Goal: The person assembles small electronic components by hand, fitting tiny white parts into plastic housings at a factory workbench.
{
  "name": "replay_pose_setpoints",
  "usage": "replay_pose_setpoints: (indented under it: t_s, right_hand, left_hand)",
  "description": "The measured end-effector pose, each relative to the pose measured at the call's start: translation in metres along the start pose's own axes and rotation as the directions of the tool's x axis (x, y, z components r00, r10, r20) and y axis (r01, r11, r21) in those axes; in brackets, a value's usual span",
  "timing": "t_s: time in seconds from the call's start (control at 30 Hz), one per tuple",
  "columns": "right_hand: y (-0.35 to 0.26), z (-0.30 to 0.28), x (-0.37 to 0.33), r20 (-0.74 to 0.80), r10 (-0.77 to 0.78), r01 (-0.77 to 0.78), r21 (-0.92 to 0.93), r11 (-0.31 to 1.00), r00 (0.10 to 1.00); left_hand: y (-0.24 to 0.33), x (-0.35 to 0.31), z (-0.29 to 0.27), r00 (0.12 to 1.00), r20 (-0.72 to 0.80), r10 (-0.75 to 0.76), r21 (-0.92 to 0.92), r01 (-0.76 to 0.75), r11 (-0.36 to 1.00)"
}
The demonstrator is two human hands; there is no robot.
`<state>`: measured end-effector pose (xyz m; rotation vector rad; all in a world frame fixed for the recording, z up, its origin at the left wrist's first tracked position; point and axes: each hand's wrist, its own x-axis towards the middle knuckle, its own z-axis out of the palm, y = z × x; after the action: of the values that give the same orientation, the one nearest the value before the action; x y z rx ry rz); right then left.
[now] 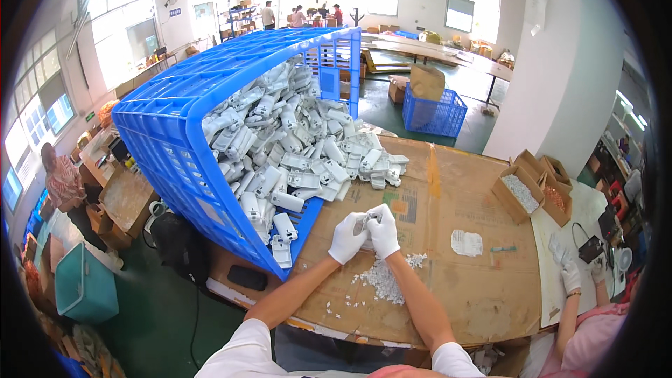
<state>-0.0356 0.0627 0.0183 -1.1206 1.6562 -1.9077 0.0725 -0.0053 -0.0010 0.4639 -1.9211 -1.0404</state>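
My left hand and my right hand, both in white gloves, come together above the cardboard-covered table. Between them the fingers close on a small whitish plastic housing, which they largely cover. Just below my hands lies a heap of tiny white plastic pieces, with a few scattered to its left. Ahead and to the left, a big blue plastic crate lies on its side. Many white plastic housings spill from its open mouth onto the table.
Cardboard boxes of small parts stand at the right, near a paper slip. A black phone-like object lies at the left edge. A co-worker's gloved hands are at the far right. Another blue crate stands beyond the table.
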Motion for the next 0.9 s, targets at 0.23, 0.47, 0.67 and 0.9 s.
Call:
replay_pose_setpoints:
  t_s: [0.23, 0.47, 0.67, 0.9]
  right_hand:
    - [-0.035, -0.133, -0.005, -0.029, 0.120, -0.123, -0.329, 0.936, 0.992]
    - [-0.038, -0.398, -0.022, -0.500, 0.342, -0.448, -0.866, -0.223, 0.795]
    - [-0.045, -0.382, -0.035, -0.538, -0.212, -0.552, -0.614, -0.563, 0.816]
    - [-0.050, -0.243, -0.053, -0.021, -0.071, -0.043, -0.947, -0.319, 0.997]
  left_hand:
    - [0.057, 0.015, -0.066, 0.987, 0.049, 0.155, 0.717, -0.143, 0.682]
    - [0.014, -0.007, -0.097, 0.878, -0.344, -0.334, 0.939, 0.315, -0.141]
    - [0.014, -0.003, -0.103, 0.984, -0.124, -0.125, 0.989, 0.113, -0.091]
    - [0.021, -0.017, -0.101, 0.996, -0.066, 0.067, 0.998, 0.066, -0.003]
